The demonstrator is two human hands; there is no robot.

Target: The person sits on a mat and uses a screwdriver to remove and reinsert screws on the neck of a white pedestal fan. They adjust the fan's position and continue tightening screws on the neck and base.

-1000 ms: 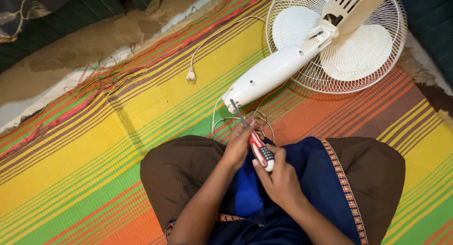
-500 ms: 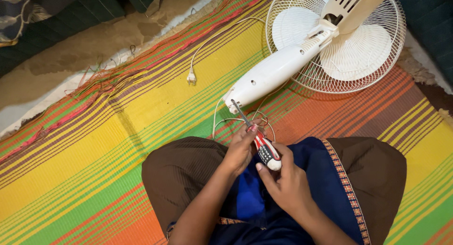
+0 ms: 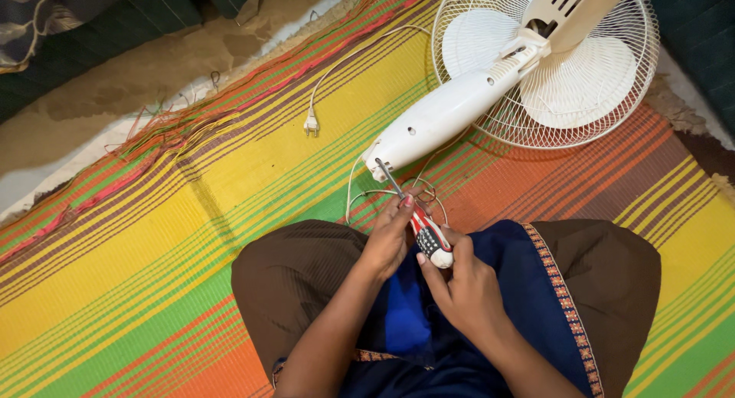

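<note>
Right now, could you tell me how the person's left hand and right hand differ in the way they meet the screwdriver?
The left hand is higher up the screwdriver, fingertips by the top of its red handle near the metal shaft; the right hand wraps the white butt end lower down. The left forearm comes in from the lower left, the right from the lower right. Both are bare and hold the same tool, its tip toward the white fan stem.

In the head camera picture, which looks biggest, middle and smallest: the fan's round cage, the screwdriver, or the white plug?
1. Fan's round wire cage, the largest by far.
2. Screwdriver, held in both hands, nearer the camera.
3. White plug, the smallest, lying on the striped mat.
</note>
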